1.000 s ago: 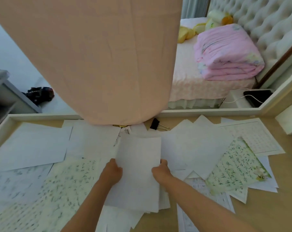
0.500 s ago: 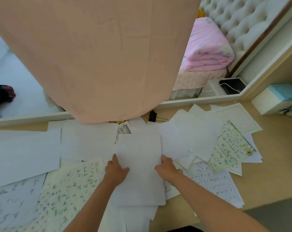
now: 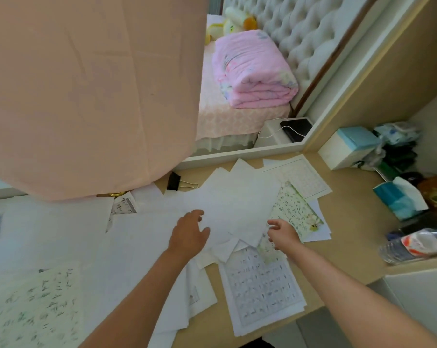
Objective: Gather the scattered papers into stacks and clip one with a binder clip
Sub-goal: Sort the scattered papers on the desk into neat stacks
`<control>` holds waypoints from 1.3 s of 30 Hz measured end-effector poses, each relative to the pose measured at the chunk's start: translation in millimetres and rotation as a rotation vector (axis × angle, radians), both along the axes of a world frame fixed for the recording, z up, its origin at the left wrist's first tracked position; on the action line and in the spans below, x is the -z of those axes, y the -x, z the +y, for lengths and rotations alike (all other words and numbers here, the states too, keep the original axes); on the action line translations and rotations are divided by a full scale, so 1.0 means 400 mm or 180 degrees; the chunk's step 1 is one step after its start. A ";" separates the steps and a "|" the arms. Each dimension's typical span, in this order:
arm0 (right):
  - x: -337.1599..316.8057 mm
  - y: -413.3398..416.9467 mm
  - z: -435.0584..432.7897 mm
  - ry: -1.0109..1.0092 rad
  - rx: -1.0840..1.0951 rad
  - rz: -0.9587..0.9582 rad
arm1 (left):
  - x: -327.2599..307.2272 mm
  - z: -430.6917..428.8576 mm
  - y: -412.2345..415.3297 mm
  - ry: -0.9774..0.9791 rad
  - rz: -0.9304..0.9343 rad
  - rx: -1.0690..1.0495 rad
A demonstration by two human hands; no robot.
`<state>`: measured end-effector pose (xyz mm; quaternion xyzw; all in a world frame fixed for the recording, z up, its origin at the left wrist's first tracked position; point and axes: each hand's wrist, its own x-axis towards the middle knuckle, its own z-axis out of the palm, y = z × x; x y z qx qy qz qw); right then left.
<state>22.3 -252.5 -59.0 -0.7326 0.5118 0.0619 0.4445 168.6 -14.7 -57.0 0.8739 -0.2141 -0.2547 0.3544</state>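
Peach fabric (image 3: 87, 96) hangs over the far left, and a bed (image 3: 225, 121) with a folded pink quilt (image 3: 255, 76) stands behind it to the right. Nearer, a pale worktop (image 3: 350, 234) carries the scattered papers (image 3: 237, 204). Blank white sheets overlap in the middle, and a gridded sheet (image 3: 262, 287) lies at the near edge. A water bottle (image 3: 415, 244) lies on its side at the right. The person's left hand (image 3: 187, 237) is over the blank sheets, fingers straight and spread, gripping nothing. The right hand (image 3: 284, 234) is at the pile's right edge, fingers loosely apart and holding nothing. A black binder clip (image 3: 173, 181) lies on the far worktop, just beside the fabric's hem.
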 end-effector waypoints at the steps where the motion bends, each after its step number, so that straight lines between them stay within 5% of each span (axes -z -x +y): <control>1: 0.003 0.018 -0.053 0.0061 0.0002 0.0045 | 0.006 -0.046 0.012 -0.0014 -0.0003 0.0105; 8: 0.039 0.088 -0.410 0.0439 -0.0241 0.0425 | 0.047 -0.373 0.103 -0.0629 -0.0194 0.0503; 15: 0.096 0.084 -0.538 0.0514 -0.0537 0.1029 | 0.138 -0.539 0.174 -0.1978 -0.0425 0.0741; 22: 0.110 0.052 -0.554 0.0630 -0.1030 0.1329 | 0.164 -0.553 0.249 -0.1720 -0.0876 0.0562; 27: 0.096 0.053 -0.562 0.0369 -0.0511 0.0435 | 0.121 -0.607 0.235 -0.1029 -0.1038 0.0244; 32: 0.039 0.054 -0.558 -0.1756 0.0518 -0.0474 | 0.033 -0.734 0.272 -0.0581 -0.0016 0.0931; 36: 0.069 0.066 -0.578 -0.0851 0.0381 -0.0046 | 0.032 -0.770 0.279 -0.0315 0.1045 0.0845; 39: 0.105 0.109 -0.589 -0.0528 0.0298 0.0438 | 0.066 -0.741 0.205 -0.0523 -0.0153 0.0399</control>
